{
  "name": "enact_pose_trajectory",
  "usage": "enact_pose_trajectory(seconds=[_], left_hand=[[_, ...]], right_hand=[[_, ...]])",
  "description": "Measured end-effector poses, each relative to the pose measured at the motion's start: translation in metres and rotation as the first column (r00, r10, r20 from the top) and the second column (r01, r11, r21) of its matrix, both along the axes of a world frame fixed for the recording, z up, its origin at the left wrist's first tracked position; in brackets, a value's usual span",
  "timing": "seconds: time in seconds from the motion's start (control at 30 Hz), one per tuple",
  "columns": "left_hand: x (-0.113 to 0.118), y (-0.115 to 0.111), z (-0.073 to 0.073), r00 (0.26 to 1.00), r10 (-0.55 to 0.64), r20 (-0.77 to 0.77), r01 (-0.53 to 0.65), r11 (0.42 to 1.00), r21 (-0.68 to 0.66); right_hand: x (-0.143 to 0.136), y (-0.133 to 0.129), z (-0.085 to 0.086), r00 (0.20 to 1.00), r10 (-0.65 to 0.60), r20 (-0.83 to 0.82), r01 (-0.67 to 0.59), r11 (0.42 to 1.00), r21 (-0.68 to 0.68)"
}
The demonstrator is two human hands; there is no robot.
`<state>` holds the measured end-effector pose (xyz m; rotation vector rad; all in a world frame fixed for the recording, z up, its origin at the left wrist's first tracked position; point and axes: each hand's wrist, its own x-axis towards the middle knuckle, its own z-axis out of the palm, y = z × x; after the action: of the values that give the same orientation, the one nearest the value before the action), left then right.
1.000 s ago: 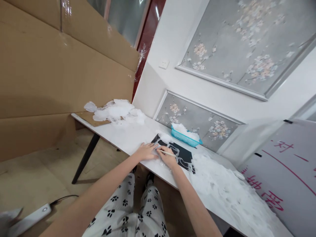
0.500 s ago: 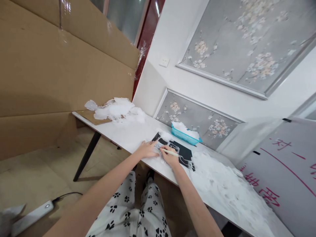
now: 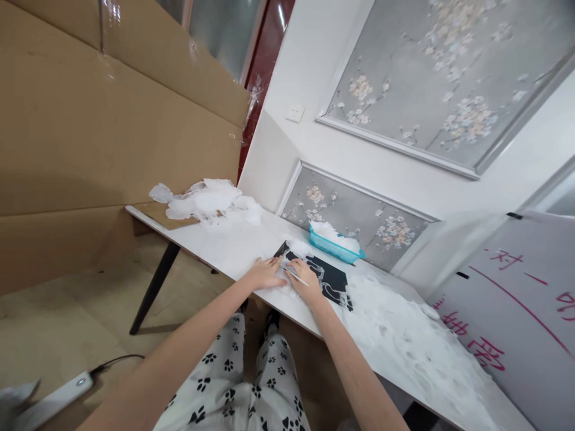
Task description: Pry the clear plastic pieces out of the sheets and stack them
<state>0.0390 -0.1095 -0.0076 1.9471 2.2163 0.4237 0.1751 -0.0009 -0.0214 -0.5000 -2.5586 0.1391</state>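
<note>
A black sheet (image 3: pixel 335 276) with whitish, translucent curved shapes on it lies near the table's front edge. My right hand (image 3: pixel 305 280) is over its left part, closed round a thin pale stick (image 3: pixel 297 277) like a pen or tweezers; its exact kind is too small to tell. My left hand (image 3: pixel 266 274) lies flat with fingers stretched at the sheet's left edge, fingertips close to the right hand's. What lies under the fingertips is hidden. A small heap of white pieces (image 3: pixel 299 247) sits on the sheet's back left.
A blue basket (image 3: pixel 335 248) of white pieces stands behind the sheet against the wall. White flakes (image 3: pixel 404 335) spread over the table's right side. More white sheets (image 3: pixel 204 200) are piled on a brown board (image 3: pixel 159 214) at the left end. A whiteboard (image 3: pixel 530 287) leans at right.
My right hand has shifted slightly left and further onto the sheet, and the stick now slants more steeply. The left hand keeps its place. The view has moved a little.
</note>
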Motion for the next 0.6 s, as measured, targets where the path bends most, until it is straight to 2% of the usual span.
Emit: enact_pose_trajectory(seconds=[0.17, 0.37, 0.47, 0.6], left_hand=[[-0.002, 0.004, -0.003, 1.0, 0.001, -0.027, -0.002, 1.0, -0.027], [-0.002, 0.007, 0.001, 0.999, 0.015, -0.045, -0.017, 0.999, -0.033], [-0.002, 0.009, 0.003, 0.999, 0.017, -0.048, -0.019, 0.999, -0.041], [-0.002, 0.011, 0.003, 0.999, 0.01, -0.049, -0.013, 0.998, -0.056]], right_hand=[[-0.006, 0.013, 0.005, 0.999, 0.023, 0.044, -0.022, 0.999, -0.03], [-0.003, 0.03, 0.012, 0.994, -0.099, -0.055, 0.086, 0.974, -0.209], [0.008, 0.055, 0.026, 0.959, -0.23, -0.167, 0.165, 0.929, -0.332], [0.03, 0.097, 0.051, 0.854, -0.424, -0.302, 0.23, 0.828, -0.512]])
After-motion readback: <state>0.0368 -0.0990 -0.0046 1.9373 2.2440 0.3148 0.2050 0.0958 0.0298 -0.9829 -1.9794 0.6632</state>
